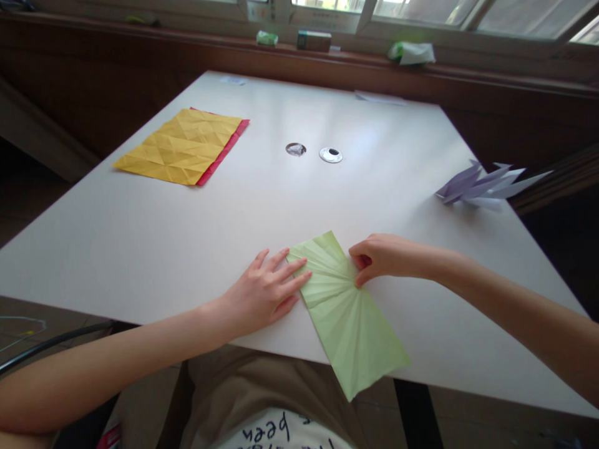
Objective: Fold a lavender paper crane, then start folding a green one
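Observation:
A sheet of light green paper [344,305], creased in a fan of folds, lies slanted over the table's near edge, with its lower end hanging past it. The folds run together at its right side. My left hand [269,290] is open, with spread fingers lying flat on the paper's upper left edge. On the opposite edge, my right hand [381,257] has its fingers curled in. Its thumb tip touches the paper where the folds meet; the inner fingertips are hidden.
A creased yellow sheet [182,146] lies over a red sheet [224,153] at the left of the white table [281,199]. Two round holes [331,154] are farther back. Folded purple paper [477,185] stands at the right edge. A small box [314,41] rests on the windowsill.

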{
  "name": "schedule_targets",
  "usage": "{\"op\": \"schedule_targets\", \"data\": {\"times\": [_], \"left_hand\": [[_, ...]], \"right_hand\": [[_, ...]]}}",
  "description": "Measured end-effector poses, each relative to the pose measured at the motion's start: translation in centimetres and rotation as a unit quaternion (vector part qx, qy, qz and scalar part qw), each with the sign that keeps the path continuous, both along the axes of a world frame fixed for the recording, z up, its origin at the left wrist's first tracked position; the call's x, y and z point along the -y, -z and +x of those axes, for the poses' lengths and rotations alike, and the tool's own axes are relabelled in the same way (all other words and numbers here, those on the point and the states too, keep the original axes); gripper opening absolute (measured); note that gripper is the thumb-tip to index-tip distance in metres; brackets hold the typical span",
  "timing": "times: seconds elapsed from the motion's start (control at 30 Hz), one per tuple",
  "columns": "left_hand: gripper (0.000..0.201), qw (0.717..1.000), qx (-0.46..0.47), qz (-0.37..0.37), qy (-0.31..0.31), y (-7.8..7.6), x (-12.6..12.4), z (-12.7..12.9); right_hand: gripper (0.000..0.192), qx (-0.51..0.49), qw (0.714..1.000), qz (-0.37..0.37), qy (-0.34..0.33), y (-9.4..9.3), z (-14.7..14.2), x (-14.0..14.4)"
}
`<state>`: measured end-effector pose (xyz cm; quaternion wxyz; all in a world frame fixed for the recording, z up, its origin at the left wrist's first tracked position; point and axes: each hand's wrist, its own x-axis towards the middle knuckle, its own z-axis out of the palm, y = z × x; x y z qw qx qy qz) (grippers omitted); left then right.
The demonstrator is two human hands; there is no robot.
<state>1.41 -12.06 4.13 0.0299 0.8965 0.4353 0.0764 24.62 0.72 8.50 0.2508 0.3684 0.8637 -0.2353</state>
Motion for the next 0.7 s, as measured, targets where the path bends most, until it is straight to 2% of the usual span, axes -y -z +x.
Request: {"op": "schedule_targets", "data": {"times": [0.13,0.27,0.4,0.47,0.57,0.7], "left_hand": [[0.04,1.0,0.0,0.002,-0.022,0.0,0.3,-0.1],[0.039,1.0,0.003,0.02,-0.012,0.0,0.1,-0.2],[0.038,0.998,-0.012,0.056,0.016,-0.3,-0.2,-0.2],[0.04,0.996,-0.032,0.079,0.027,-0.5,-0.2,0.0],[0.041,0.993,-0.06,0.093,0.043,-0.8,-0.1,0.2],[0.027,0.991,-0.069,0.099,0.054,-1.1,-0.3,0.4]], "right_hand": [[0.026,-0.004,1.0,0.0,0.004,0.3,0.2,0.0],[0.028,0.002,1.0,0.009,0.023,0.2,0.4,0.2],[0.026,-0.009,0.998,0.065,0.023,-0.3,0.5,1.0],[0.017,-0.05,0.989,0.137,0.007,-0.6,0.5,1.8],[0.004,-0.154,0.959,0.237,-0.023,-0.7,0.3,3.4],[0.019,-0.256,0.933,0.224,-0.114,-0.4,-0.5,5.3]]}}
